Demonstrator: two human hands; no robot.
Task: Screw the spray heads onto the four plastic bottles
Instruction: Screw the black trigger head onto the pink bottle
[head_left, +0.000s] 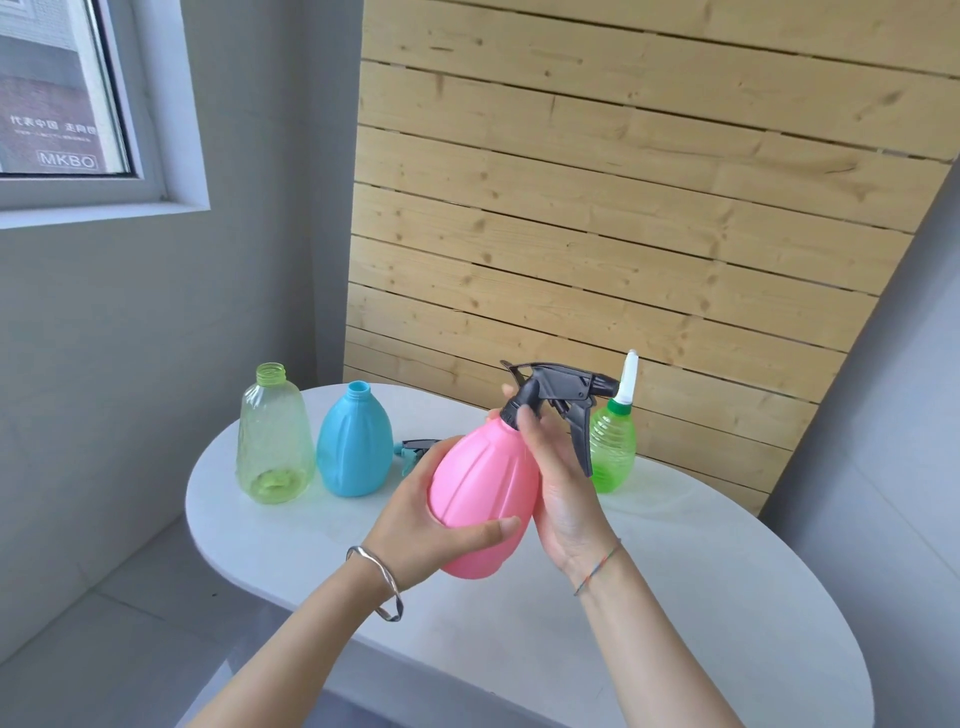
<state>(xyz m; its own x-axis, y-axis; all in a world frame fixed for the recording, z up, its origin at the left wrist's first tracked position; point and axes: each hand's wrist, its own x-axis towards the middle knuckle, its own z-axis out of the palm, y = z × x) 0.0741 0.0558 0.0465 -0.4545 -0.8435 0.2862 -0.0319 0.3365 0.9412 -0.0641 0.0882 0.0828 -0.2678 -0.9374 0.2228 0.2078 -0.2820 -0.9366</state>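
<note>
Both our hands hold the pink bottle (480, 499) tilted above the worktop (675, 597), left hand (421, 535) wrapped around its body, right hand (558, 493) gripping its neck below the black spray head (558, 395).

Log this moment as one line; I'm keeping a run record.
left hand: holds pink bottle | right hand: grip at black spray head collar | blue bottle: uncapped | clear green bottle: uncapped

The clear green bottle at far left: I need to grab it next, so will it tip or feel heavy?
The clear green bottle looks empty, so probably light. Its wide base should resist tipping. Thin see-through walls may flex under a firm squeeze.
</note>
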